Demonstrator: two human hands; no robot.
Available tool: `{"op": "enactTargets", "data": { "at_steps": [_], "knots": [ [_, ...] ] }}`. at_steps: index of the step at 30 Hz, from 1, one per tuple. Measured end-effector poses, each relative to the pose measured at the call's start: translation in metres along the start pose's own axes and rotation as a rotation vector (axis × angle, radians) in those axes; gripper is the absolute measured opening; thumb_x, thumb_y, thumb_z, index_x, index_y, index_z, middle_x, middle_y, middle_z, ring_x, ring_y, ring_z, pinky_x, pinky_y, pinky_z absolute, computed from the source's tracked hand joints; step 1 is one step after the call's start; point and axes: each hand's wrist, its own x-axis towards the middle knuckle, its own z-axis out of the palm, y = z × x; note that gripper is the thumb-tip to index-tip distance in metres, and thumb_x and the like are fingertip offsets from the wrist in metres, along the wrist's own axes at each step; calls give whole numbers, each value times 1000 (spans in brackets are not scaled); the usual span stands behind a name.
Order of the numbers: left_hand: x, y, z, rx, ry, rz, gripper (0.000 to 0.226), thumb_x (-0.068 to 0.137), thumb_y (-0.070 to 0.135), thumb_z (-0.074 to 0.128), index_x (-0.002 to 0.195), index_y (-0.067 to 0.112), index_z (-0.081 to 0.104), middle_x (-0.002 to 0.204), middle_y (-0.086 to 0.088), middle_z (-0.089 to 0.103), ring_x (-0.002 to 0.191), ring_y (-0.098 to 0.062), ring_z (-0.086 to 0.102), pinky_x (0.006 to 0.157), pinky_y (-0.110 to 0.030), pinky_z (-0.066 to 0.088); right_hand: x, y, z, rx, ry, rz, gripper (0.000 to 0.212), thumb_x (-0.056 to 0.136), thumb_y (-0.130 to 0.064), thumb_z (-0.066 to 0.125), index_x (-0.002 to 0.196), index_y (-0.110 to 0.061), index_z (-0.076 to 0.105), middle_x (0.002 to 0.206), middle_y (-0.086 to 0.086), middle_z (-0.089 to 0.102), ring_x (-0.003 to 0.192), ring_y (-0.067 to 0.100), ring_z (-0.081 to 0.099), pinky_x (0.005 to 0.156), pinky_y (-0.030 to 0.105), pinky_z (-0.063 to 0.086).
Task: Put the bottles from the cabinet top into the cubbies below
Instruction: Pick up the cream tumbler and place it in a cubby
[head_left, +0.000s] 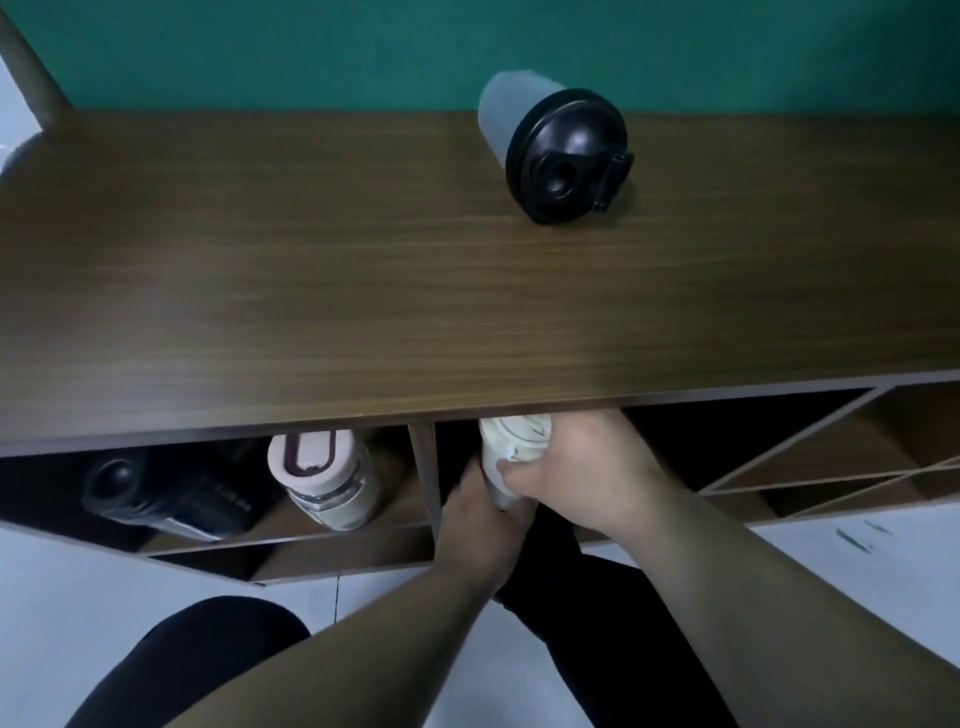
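1. The cream-white plastic bottle with a ribbed screw lid is at the mouth of the middle cubby, just under the front edge of the brown wood-grain cabinet top, and both hands hold it
2. Risk: its lid sits close beneath that edge, so a slight upward tilt could knock it against the wood and jar the grip
3. Risk: the thin upright divider stands just beside the left hand; a sideways drift could bump knuckles or bottle against it
4. Risk: if let go before its base is seated, the bottle could tip forward out of the cubby; the base is hidden, so I cannot tell whether it rests on anything
5. Right hand: fingers curled tight around the bottle's upper body, just below the lid
6. Left hand: fingers wrapped low on the bottle from the left, partly hidden
7. A frosted shaker bottle with a black flip lid remains on the cabinet top; a glass-bodied bottle with a cream lid and a black bottle lie in the left cubby
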Motion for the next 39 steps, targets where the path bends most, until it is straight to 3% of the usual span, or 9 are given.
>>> {"op": "enactTargets", "data": {
  "at_steps": [5,9,12,17,19,22,24,36,39],
  "knots": [
    [6,-2,3,26,-10,-31,56,85,42,77,134,21,60,124,1,74,116,-21,69,96,-37,55,2,7,9,34,39,-27,49,63,-41,80,108,-30,64,104,-9,70,102,17,67,84,35,58],
    [6,-7,7,88,0,-57,54,85,44,74,132,20,62,122,0,74,116,-24,70,93,-34,55,-6,16,17,180,66,9,81,57,-46,86,129,-34,51,126,-8,59,123,14,57,100,34,51],
    [7,-7,10,99,23,-77,58,89,39,74,138,13,56,130,-9,71,122,-32,65,97,-36,51,-11,26,17,353,33,33,95,55,-41,90,137,-37,42,133,-13,55,126,3,52,103,24,44],
    [10,-10,19,220,40,-78,60,93,47,65,143,16,52,131,-10,67,123,-33,64,99,-36,48,-10,38,20,514,-34,-9,85,56,-35,90,127,-45,44,130,-12,63,123,-3,59,102,24,48],
    [11,-12,21,227,49,-94,58,92,39,67,141,11,53,129,-13,67,122,-35,64,99,-38,48,-9,42,20,596,-40,-59,77,64,-27,87,128,-43,47,132,-7,65,125,1,60,103,23,47],
    [12,-12,20,213,44,-112,53,92,30,70,137,7,54,128,-15,67,122,-36,64,101,-38,48,-7,47,23,642,-28,-77,73,69,-34,82,135,-38,50,135,-4,65,130,12,60,111,43,47],
    [12,-12,21,171,54,-123,47,94,32,69,133,9,55,126,-14,69,120,-36,65,98,-37,48,-5,51,25,606,-13,-70,72,68,-40,82,134,-39,52,133,-7,66,129,13,61,111,49,47],
    [12,-12,20,108,63,-116,42,93,32,68,129,13,56,120,-11,72,115,-36,67,92,-36,48,-3,57,32,552,23,-13,77,64,-45,86,133,-43,52,133,-8,66,128,15,62,108,49,49],
    [10,-12,17,105,32,-113,49,90,29,74,132,13,54,124,-10,72,119,-35,67,95,-37,50,-4,56,30,554,3,-13,79,62,-46,87,132,-42,52,134,-10,66,128,12,62,109,48,49]
  ]
}}
